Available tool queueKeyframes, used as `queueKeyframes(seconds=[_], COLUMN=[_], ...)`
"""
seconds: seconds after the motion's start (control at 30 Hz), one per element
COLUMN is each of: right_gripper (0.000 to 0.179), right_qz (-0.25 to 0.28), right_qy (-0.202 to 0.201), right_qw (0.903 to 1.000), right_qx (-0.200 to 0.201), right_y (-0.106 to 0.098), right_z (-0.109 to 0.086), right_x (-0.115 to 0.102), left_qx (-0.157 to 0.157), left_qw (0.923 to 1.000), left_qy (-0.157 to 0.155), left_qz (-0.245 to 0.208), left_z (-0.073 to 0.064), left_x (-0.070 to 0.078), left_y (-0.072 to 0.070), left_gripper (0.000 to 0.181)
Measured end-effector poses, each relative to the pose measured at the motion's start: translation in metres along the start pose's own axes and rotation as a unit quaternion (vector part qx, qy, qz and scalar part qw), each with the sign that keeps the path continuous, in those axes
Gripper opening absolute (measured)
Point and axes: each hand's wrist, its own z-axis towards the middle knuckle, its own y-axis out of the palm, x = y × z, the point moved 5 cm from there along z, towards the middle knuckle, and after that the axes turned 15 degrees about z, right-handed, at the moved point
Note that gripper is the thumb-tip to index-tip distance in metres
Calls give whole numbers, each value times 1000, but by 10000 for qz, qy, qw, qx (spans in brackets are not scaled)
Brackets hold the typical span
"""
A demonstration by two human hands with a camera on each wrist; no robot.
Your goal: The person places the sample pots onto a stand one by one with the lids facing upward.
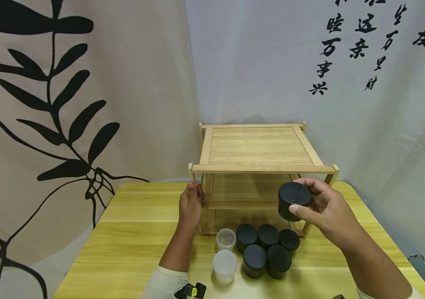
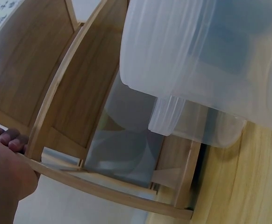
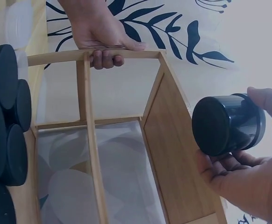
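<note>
My right hand (image 1: pixel 330 214) holds a black lidded jar (image 1: pixel 294 202) by its side, thumb on the near face, in front of the shelf's right part. In the right wrist view that jar (image 3: pixel 227 123) lies between thumb and fingers, its round end turned left. My left hand (image 1: pixel 189 209) grips the left front post of a wooden three-tier shelf (image 1: pixel 255 145). The right wrist view shows the left hand's fingers (image 3: pixel 106 59) curled round the post. Several black jars (image 1: pixel 255 259) stand grouped before the shelf, beside two translucent white jars (image 1: pixel 225 265).
The shelf stands on a yellow wood-grain table (image 1: pixel 134 236), close to the cloth backdrop (image 1: pixel 152 83) behind it. The lower tier boards (image 1: pixel 247 187) lie beneath the top board. In the left wrist view a translucent jar (image 2: pixel 164 46) looms close to the camera.
</note>
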Motion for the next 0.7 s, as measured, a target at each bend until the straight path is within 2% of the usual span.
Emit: queueKeyframes(seconds=[0.1,0.5,0.7], right_gripper=[43,42,43], right_qz=[-66,247,264], right_qy=[-39,78,27], right_qw=[10000,9996,9995], right_qx=[13,101,161], right_y=[1,0,2], right_z=[4,18,23], right_x=[-6,-20,-28], left_qx=[0,-36,-47], left_qw=[10000,9999,9999], left_qy=[-1,-118,-97], left_qz=[-7,21,26], left_z=[0,0,-1], left_x=[0,1,1], left_y=[0,-1,-1], left_gripper=[90,82,85])
